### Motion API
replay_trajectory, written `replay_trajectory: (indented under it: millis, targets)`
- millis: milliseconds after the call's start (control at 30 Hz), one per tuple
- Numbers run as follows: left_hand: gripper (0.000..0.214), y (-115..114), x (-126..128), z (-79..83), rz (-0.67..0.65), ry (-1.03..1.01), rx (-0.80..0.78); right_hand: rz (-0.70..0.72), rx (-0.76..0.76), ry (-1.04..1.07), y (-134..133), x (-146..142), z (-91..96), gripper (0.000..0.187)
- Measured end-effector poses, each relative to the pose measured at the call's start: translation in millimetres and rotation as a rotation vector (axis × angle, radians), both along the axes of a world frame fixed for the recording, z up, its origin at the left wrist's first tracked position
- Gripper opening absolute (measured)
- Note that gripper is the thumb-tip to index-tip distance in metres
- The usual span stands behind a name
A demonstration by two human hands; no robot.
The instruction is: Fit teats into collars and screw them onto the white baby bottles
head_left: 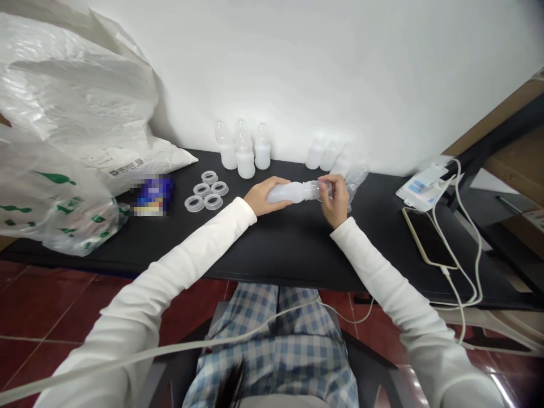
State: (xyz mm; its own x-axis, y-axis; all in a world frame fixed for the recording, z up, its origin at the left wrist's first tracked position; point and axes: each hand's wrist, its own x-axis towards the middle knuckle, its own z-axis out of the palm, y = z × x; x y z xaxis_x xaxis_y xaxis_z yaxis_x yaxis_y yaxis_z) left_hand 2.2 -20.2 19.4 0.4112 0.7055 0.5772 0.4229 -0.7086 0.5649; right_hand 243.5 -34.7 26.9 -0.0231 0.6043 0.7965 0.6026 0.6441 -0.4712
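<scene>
A white baby bottle (285, 193) lies sideways above the black table, its base toward my left. My left hand (264, 196) is wrapped round its body. At the other end, my right hand (335, 198) pinches a clear cap (313, 190) at the bottle's neck; whether it is fully seated I cannot tell. Beyond the left hand stand several bottles with clear domed caps (245, 153). Several white bottles without visible caps (315, 154) stand near the wall on the right, with clear caps (358, 174) heaped beside them, partly behind my right hand.
Several translucent rings (207, 190) lie left of my left forearm. Farther left are a blue packet (153, 195) and large plastic bags (76, 164). To the right, a phone (429, 237) with a white cable (461, 283) lies near a white-blue package (423, 184).
</scene>
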Motion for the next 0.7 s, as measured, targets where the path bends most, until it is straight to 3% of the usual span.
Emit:
replay_trajectory:
  millis: [167, 267, 400, 600, 700]
  targets:
    - [0.052, -3, 9, 5.6, -0.079, -0.078, -0.298, -0.049, 0.0, -0.066, 4, 1, -7.4, 0.039]
    - [0.051, -5, 14, 8.0, -0.056, -0.081, -0.328, -0.099, -0.038, -0.074, 5, -2, -6.9, 0.039]
    - [0.047, -7, 18, 4.8, -0.005, 0.001, -0.123, -0.193, -0.139, -0.038, -1, -13, -1.7, 0.033]
    - [0.051, 1, 18, -7.1, 0.009, 0.345, 0.387, -0.319, -0.574, -0.057, -6, -20, 9.7, 0.029]
    - [0.05, 4, 16, -5.3, 0.029, 0.416, 0.466, -0.285, -0.702, -0.041, -6, -17, 12.7, 0.034]
